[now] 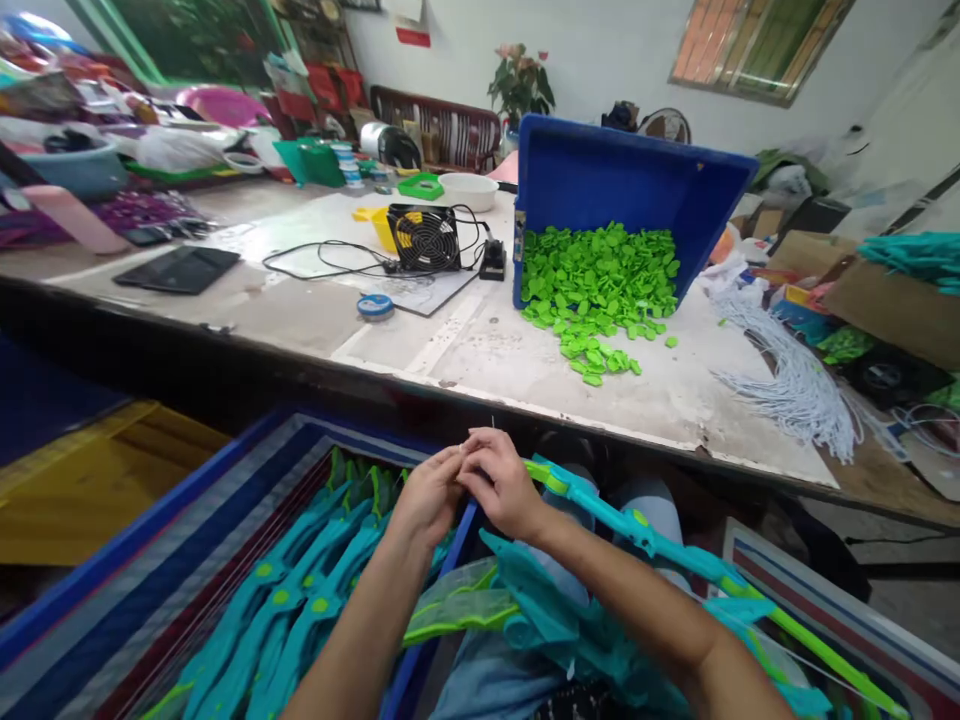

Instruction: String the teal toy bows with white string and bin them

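Table (pixel 465 345) ahead; teal strut (pixel 600 512) just beside the right hand (pixel 501 487).

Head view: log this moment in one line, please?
left hand: meets right hand; grip: unclear; green pieces: in blue bin, on table

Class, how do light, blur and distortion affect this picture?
Head view: a pale sheen whitens the tabletop beyond the black tablet; head view: deep shadow fills the space beneath; head view: the cardboard box near the right border looks stretched and smeared; head view: the left hand and right hand look slightly soft, and what they pinch is unclear.
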Tool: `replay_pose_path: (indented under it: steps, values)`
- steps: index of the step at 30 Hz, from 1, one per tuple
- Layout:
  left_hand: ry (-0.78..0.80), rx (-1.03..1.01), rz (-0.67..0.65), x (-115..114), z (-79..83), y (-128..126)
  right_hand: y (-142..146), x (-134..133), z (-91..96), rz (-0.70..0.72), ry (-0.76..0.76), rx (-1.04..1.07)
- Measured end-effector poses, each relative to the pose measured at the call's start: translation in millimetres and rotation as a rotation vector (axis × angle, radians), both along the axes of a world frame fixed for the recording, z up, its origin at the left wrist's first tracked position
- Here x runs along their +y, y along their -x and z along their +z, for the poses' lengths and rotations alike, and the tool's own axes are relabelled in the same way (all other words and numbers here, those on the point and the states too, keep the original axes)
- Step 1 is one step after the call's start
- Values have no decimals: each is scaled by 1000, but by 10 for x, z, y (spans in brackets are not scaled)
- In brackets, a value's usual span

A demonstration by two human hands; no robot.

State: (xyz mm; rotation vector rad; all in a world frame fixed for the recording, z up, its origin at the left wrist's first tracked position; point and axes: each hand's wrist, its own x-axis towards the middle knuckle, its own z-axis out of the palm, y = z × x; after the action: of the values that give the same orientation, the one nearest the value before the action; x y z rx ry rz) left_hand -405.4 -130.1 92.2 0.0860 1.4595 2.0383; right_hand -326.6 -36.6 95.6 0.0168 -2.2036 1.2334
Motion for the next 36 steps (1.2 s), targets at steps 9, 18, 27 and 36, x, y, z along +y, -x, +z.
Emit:
replay_pose_path:
  steps: [9,18,27,36]
  values:
    - [195,342,158,-38,200,-142,82,20,-135,-198,346,-23]
    - [91,43,-5,-78,271,-113,108,-63,-125,-216,183,120]
    - [12,18,115,71,319,-169,28,86,-40,-177,-5,50]
    - [181,395,-36,-12,242,-183,-13,199,63,-176,-206,-15]
